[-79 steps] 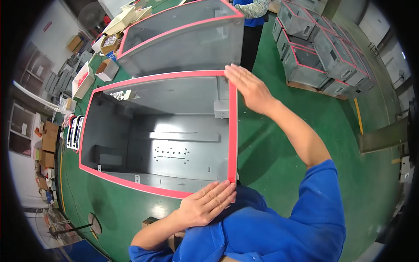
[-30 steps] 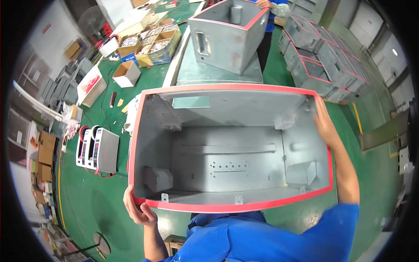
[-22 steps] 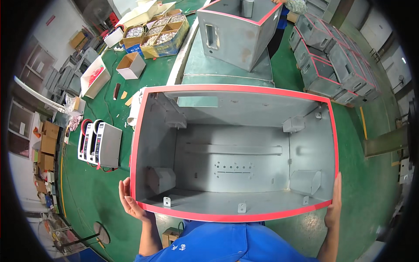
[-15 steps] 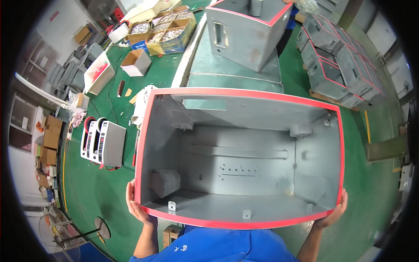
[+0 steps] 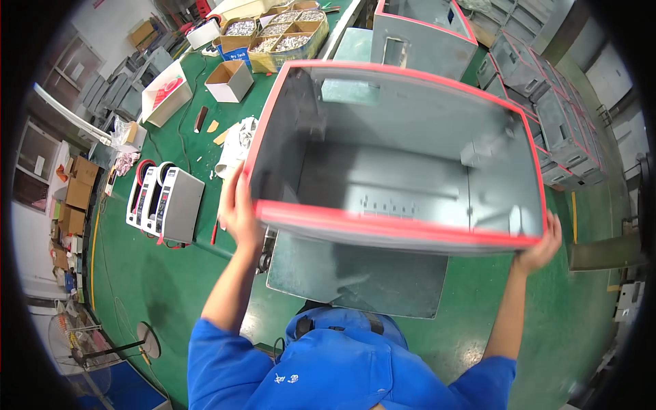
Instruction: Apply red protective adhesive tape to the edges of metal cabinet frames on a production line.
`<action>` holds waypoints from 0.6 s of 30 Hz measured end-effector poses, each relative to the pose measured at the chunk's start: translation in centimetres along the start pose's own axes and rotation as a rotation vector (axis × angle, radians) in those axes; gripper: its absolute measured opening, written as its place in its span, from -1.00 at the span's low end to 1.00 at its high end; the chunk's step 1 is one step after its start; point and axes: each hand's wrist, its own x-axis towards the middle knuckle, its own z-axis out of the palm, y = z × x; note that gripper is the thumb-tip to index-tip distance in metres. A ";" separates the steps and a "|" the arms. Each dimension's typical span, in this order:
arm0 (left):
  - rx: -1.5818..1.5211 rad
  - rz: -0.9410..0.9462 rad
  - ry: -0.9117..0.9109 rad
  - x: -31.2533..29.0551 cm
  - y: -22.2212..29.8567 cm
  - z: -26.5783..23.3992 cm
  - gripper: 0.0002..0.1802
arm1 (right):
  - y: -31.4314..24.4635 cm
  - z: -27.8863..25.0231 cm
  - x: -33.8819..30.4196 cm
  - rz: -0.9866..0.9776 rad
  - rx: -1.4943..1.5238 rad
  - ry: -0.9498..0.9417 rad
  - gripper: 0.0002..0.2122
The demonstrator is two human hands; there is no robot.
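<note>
In the head view, the box point(image 5: 400, 164) has shifted away from the body, baring the green board point(image 5: 355, 280), so it seems carried. The left hand point(image 5: 239, 210) and right hand point(image 5: 541, 247) clamp its near corners; it is smooth grey metal, rectangular, open-topped, with a flat pinkish-red rim point(image 5: 403, 76).
</note>
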 end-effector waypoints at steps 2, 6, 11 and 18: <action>-0.133 0.071 0.006 3.7 -2.3 2.8 -0.73 | 3.0 3.9 2.9 -0.074 0.001 -0.031 -0.71; -0.154 0.015 -0.085 10.6 -6.9 7.0 -0.69 | 7.4 9.0 7.2 0.131 0.005 -0.063 -0.68; -0.102 0.027 -0.057 12.0 -7.7 8.9 -0.71 | 9.9 10.2 7.8 0.115 -0.157 -0.081 -0.68; -0.026 0.081 -0.029 12.6 -8.7 8.9 -0.69 | 9.3 9.3 8.1 0.269 0.034 -0.214 -0.62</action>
